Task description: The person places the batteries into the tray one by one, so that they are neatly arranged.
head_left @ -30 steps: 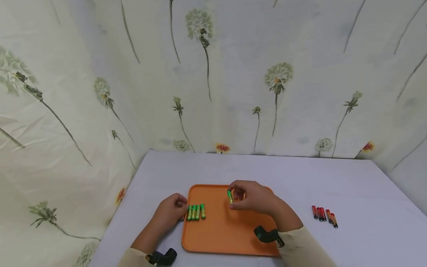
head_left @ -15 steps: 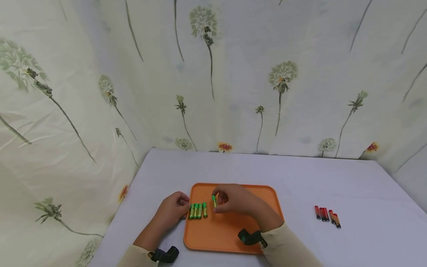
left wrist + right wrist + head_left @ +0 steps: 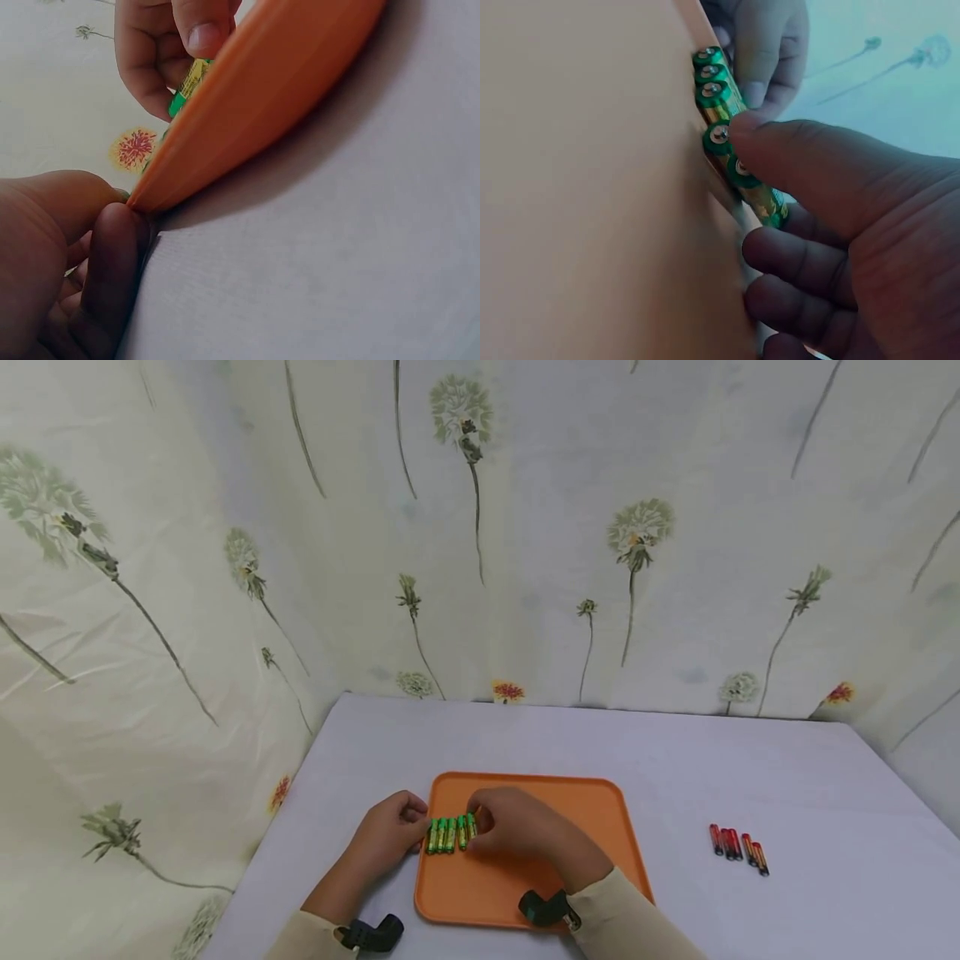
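My right hand point(image 3: 521, 827) pinches a green-and-gold battery point(image 3: 765, 199) between thumb and fingers, close over the orange tray point(image 3: 472, 893). Just left of it, several matching batteries point(image 3: 442, 836) lie side by side along the tray's left part, with a slight gap before the rightmost one. At the tray's left edge, my left hand point(image 3: 386, 827) grips the rim between thumb and index finger point(image 3: 112, 247), beside the leftmost battery. In the left wrist view the tray's raised side hides most of the row.
Several red-and-black batteries point(image 3: 731, 843) lie in a loose group on the white table point(image 3: 675, 760), right of the tray. A flower-patterned cloth point(image 3: 525, 568) hangs behind and to the left. Each wrist carries a small black camera point(image 3: 543, 907).
My right hand has moved left and lower with its battery, from mid-tray to beside the row. The left hand has kept its place at the tray's edge.
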Tool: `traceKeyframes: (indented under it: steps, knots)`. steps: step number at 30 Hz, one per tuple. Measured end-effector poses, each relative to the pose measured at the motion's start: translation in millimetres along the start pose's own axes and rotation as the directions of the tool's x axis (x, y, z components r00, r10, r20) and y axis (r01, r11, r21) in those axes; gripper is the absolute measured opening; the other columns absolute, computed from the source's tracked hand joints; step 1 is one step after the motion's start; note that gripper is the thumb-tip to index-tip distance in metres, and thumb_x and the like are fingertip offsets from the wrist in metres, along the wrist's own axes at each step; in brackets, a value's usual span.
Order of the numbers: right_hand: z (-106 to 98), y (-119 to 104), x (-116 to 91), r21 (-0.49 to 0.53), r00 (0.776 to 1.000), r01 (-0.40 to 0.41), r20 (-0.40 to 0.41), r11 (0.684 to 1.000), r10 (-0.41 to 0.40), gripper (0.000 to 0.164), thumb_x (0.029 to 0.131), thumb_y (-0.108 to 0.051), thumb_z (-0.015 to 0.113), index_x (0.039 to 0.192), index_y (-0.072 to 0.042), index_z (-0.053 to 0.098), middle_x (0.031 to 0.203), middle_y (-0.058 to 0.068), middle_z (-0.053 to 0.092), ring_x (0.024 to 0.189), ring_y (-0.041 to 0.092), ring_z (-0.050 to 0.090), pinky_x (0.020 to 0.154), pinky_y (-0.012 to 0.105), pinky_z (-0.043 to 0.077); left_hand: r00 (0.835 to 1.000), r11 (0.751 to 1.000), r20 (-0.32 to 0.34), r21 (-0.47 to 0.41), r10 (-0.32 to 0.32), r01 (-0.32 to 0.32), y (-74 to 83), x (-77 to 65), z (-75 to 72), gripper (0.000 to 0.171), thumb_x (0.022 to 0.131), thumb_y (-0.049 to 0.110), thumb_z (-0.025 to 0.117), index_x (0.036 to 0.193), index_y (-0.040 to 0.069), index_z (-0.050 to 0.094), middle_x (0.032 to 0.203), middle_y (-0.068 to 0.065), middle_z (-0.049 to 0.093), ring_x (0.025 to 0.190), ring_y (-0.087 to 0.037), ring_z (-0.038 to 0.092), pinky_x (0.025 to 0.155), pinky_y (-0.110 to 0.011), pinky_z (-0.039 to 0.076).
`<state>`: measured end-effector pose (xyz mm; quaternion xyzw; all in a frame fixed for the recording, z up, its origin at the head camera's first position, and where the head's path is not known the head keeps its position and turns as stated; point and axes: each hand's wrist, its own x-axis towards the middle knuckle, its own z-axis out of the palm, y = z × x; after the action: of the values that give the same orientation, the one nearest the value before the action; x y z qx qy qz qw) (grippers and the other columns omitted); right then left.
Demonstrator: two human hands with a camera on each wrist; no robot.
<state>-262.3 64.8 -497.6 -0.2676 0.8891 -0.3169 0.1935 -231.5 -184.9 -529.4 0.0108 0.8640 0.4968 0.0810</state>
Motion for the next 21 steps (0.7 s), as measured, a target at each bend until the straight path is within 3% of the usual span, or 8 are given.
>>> traceKeyframes:
  steps: [9,21]
  knots:
    - [9.9,-4.4,3.8,-0.104,0.998,-0.015,-0.056,0.994,0.009,0.034,0.084,-0.041,0.088,0.102,-0.023,0.065,0.076,-0.008,0.059,0.067,0.009,0.052,0.061,0.028,0.044,1.0,1.0,0.008,-0.004,-0.01,0.01,0.2,0.1,0.6,0.019,0.098,0.021,0.073,0.111,0.009,0.065,0.094,-0.005,0.067,0.076,-0.015,0.065,0.065,-0.03,0.059]
    - [13.8,-5.6,2.0,-0.137,0.997,-0.014,-0.075,0.99,0.004,0.035,0.083,-0.046,0.087,0.099,-0.025,0.064,0.078,-0.01,0.06,0.069,0.007,0.054,0.061,0.027,0.046,1.0,1.0,0.011,-0.016,0.012,-0.012,0.4,-1.1,-0.1,0.019,0.099,0.021,0.072,0.111,0.008,0.065,0.095,-0.005,0.066,0.077,-0.016,0.064,0.065,-0.029,0.059]
